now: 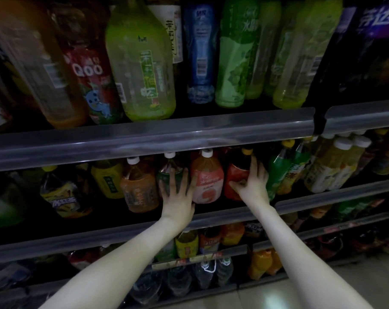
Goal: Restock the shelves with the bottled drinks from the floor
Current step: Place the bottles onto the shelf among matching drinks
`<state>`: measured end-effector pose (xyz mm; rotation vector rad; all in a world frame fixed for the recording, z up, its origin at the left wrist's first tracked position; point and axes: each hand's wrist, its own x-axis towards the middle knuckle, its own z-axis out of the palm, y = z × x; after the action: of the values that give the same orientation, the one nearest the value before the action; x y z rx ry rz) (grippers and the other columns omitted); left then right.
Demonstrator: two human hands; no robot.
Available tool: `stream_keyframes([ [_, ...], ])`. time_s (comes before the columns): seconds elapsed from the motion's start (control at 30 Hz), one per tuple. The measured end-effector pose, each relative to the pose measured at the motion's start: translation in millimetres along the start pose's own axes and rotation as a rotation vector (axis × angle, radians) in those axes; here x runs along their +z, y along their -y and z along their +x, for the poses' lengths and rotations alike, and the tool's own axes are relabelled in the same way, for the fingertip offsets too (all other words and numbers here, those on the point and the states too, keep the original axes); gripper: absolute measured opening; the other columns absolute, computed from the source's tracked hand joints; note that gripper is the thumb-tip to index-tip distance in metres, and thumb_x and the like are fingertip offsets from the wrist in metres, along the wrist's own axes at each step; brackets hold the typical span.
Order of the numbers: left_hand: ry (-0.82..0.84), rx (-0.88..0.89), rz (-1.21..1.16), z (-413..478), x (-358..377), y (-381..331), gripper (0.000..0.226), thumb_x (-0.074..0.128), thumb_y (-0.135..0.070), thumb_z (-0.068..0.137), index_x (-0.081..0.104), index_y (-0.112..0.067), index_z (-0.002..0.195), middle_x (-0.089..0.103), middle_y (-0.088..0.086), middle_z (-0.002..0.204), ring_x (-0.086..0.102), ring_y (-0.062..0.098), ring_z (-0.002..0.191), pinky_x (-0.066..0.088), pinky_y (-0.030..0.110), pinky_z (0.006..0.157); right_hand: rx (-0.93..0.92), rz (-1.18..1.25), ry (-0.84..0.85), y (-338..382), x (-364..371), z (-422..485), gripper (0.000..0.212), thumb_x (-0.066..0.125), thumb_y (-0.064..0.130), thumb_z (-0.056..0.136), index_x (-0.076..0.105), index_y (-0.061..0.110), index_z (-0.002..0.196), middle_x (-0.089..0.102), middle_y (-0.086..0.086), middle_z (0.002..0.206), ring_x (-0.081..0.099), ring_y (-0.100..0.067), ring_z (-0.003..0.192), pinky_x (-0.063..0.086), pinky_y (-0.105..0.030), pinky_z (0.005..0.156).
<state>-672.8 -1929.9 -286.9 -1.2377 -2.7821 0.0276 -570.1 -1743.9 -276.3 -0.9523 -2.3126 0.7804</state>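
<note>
Forearms first: left forearm (pixel 126 259) and right forearm (pixel 304 253) both come up from the bottom edge toward mid-frame. Shelving fills nearly everything else. I count four levels, each fronted by a clear rail that I'd guess stops bottles sliding off.

The action's on the second shelf (pixel 100 236) down. Right grip (pixel 252 181) is wrapped round a red-label bottle (pixel 235 172) with a yellow cap, fingers up its far side and thumb low in front. Looks like it's being seated into its slot. Left grip (pixel 178 192) lies flat with fingers spread, holding nothing, just pressing a green-label bottle (pixel 166 167), probably to steady the row. One pink bottle (pixel 208 177) stands between the two.

That stretch has three white caps and one yellow. Only a patch of tiled floor (pixel 345 286) shows at lower right, so I can't tell what stock is left.
</note>
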Motion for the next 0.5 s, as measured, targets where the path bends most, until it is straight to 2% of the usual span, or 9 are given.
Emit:
stream_keyframes([
  [0.07, 0.02, 0.003, -0.004, 0.7, -0.7, 0.6, 0.087, 0.043, -0.039, 0.097, -0.026, -0.021, 0.147, -0.019, 0.009, 0.159, -0.025, 0.046, 0.139, -0.011, 0.067, 0.107, 0.06, 0.016, -0.019, 6.9, 8.1, 3.2, 0.108, 0.08, 0.03, 0.075, 0.007, 0.012, 0.153, 0.009, -0.017, 0.157, 0.009, -0.037, 0.143, 0.019, -0.05, 0.114],
  [0.17, 0.033, 0.01, -0.023, 1.1, -1.5, 1.1, 0.086, 0.043, -0.037, 0.098, -0.025, -0.022, 0.147, -0.021, 0.008, 0.158, -0.027, 0.046, 0.138, -0.013, 0.066, 0.106, 0.135, -0.031, -0.013, 12.1, 15.4, 11.0, 0.105, 0.077, 0.025, 0.078, 0.003, 0.012, 0.152, 0.005, -0.016, 0.157, 0.007, -0.039, 0.143, 0.02, -0.05, 0.114],
  [0.33, 0.052, 0.008, -0.008, 2.2, -1.1, 1.3, 0.087, 0.043, -0.038, 0.098, -0.028, -0.021, 0.146, -0.02, 0.006, 0.159, -0.03, 0.047, 0.137, -0.014, 0.067, 0.105, 0.1, -0.029, 0.053, 10.1, 18.5, 26.2, 0.106, 0.077, 0.019, 0.079, 0.0, 0.012, 0.152, 0.002, -0.014, 0.158, 0.004, -0.034, 0.145, 0.017, -0.049, 0.117],
  [0.5, 0.049, 0.022, -0.054, 1.4, -2.0, 0.8, 0.087, 0.045, -0.035, 0.097, -0.024, -0.021, 0.148, -0.018, 0.002, 0.159, -0.03, 0.045, 0.137, -0.018, 0.064, 0.103, 0.098, -0.101, 0.107, 13.3, 16.5, 25.0, 0.107, 0.071, 0.026, 0.085, -0.011, 0.018, 0.152, -0.01, -0.009, 0.161, -0.007, -0.028, 0.148, 0.01, -0.046, 0.119],
])
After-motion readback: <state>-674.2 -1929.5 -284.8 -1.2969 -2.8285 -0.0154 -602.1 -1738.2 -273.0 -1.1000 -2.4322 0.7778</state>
